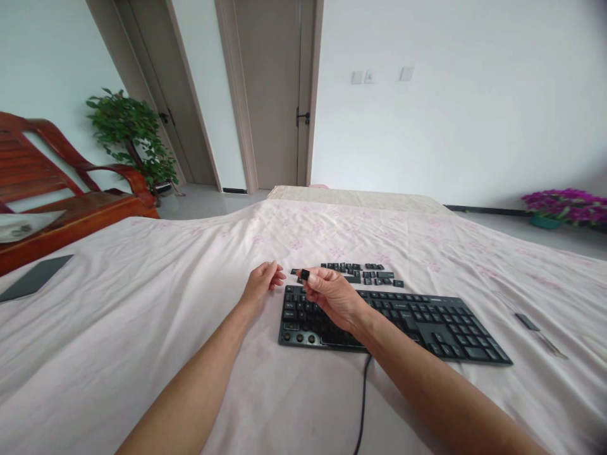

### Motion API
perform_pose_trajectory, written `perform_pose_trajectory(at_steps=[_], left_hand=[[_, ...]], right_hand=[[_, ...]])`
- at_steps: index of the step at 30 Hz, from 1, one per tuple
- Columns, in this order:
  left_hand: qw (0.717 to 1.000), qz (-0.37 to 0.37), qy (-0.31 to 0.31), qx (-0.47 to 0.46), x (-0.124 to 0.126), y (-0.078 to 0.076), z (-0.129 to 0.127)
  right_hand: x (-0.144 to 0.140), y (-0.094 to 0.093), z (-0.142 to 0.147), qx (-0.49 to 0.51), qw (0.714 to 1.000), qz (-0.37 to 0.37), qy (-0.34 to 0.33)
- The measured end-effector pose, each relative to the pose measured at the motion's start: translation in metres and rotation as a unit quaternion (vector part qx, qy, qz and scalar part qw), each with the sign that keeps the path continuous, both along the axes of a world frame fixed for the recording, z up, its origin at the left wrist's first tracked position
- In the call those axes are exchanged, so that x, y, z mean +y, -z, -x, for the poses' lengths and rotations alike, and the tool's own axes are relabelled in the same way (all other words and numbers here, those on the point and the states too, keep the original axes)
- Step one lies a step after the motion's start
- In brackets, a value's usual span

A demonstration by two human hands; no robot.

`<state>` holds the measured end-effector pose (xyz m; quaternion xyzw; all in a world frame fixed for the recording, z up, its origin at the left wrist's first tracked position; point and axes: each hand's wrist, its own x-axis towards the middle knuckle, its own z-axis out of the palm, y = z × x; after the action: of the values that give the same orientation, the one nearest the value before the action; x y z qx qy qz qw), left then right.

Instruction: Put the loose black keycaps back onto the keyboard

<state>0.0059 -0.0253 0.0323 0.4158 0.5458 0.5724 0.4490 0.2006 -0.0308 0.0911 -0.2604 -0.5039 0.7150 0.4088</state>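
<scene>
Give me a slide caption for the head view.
Right hand pinches a black keycap above a keyboard; loose keycaps lie on the sheet.

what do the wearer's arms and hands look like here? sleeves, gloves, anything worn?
Both forearms are bare as far as the frame shows: no sleeves in view. The left hand and right hand wear no gloves. No rings, watch or wristband can be seen, and no straps, cables or markings on either arm.

- The keyboard [427, 319] is black, with pale legends on its keys.
- The loose keycaps [363, 273] and the keycap [305, 274] are black.
- The bed sheet [142, 303] is pale pink with a faint floral print.
- The chair [57, 189] is reddish-brown wood.
- The flowers [566, 203] are purple.
- The cable [363, 398] is black.
</scene>
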Motion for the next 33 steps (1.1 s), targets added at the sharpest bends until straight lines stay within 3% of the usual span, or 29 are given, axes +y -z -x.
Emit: perform_pose_trajectory(at_steps=[3, 7, 10, 14, 24, 33], left_hand=[[0.999, -0.010, 0.009, 0.050, -0.003, 0.002, -0.001], [0.992, -0.034, 0.012, 0.122, -0.004, 0.008, -0.005], [0.987, -0.044, 0.003, 0.157, -0.004, 0.010, -0.007], [0.976, -0.051, 0.000, 0.213, -0.005, 0.011, -0.006], [0.975, -0.033, -0.002, 0.218, -0.007, 0.007, -0.007], [0.978, -0.035, -0.005, 0.207, -0.006, 0.010, -0.007]], right_hand=[[0.006, 0.004, -0.015, -0.156, 0.973, -0.160, 0.050], [0.009, 0.010, -0.041, -0.385, 0.838, -0.378, 0.076], [0.001, 0.013, -0.051, -0.479, 0.755, -0.443, 0.063], [-0.011, 0.014, -0.049, -0.542, 0.689, -0.478, 0.056], [-0.033, 0.014, -0.032, -0.603, 0.582, -0.545, 0.023], [-0.039, 0.014, -0.019, -0.626, 0.529, -0.573, 0.000]])
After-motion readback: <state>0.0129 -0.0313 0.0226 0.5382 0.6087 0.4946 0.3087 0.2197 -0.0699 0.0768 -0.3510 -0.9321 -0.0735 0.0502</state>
